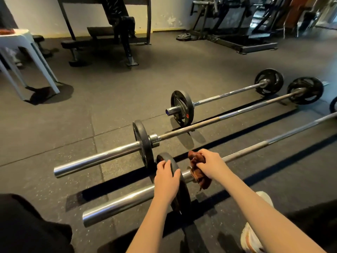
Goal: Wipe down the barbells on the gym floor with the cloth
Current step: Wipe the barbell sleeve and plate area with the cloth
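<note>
1. Head view, the things: the nearest long steel barbell (118,203) lies on the dark rubber gym floor (54,125) just in front of the person. A middle barbell (102,157) and a far barbell (228,93) lie beyond it, roughly parallel.
2. Handling: the bar looks heavy, rigid and smooth, so it would likely roll rather than lift. Steadying it at the black round weight plate (183,194) seems sensible. The rust-brown crumpled cloth (198,174) is soft and limp, best bunched in the palm.
3. Left hand (166,179): the arm reaches forward, the palm sits on top of the plate and the fingers (160,166) curl over its rim.
4. Right hand (209,165): the arm is extended, with the fingers closed around the cloth, which drapes over the shaft just inboard of the plate.
</note>
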